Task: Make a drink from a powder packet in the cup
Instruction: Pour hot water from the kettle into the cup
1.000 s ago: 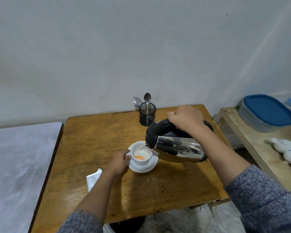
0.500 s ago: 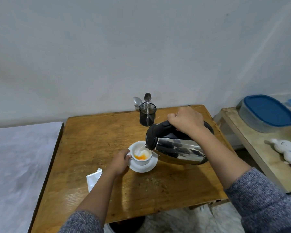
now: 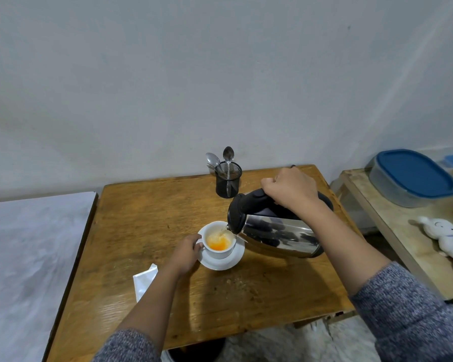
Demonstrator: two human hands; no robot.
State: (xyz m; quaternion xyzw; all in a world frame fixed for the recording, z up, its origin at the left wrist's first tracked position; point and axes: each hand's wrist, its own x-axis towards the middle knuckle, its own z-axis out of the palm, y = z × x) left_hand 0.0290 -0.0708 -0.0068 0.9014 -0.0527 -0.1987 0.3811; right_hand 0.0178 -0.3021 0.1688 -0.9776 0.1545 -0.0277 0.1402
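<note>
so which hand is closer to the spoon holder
Right. The right hand grips the kettle handle just right of the spoon holder; the left hand is nearer the camera, at the cup.

I count one white cup on one saucer, one steel kettle, one mesh holder with two spoons plus what looks like a fork, hard to tell. One white packet. One wooden table, one side table. One blue-lidded container, one plush rabbit. Two hands: left hand, right hand.
</note>
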